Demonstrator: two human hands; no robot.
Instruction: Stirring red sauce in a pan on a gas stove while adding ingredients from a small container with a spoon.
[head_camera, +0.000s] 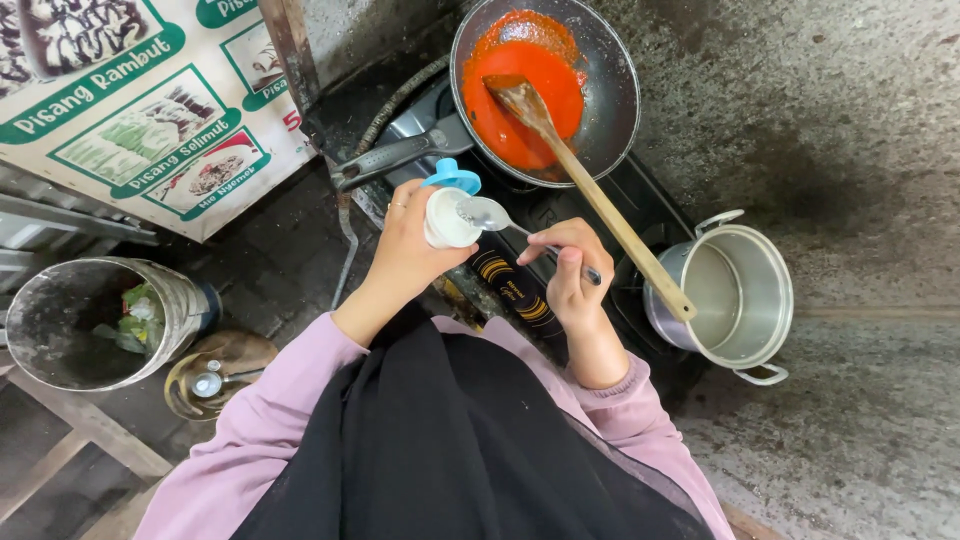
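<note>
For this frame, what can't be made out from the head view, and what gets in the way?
- Contents of the small white jar: tilted in the left hand; the metal spoon held by the right hand covers its mouth.
- Stove top: mostly covered by the frying pan and both hands.
- Wooden spatula: blade coated in red sauce.
- Metal bucket: contents dark, only green scraps show.
- Poster: cut by the top and left edges.

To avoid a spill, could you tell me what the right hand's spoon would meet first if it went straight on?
Probably the small white plastic jar in the left hand; the metal spoon already sits at its mouth.
</note>
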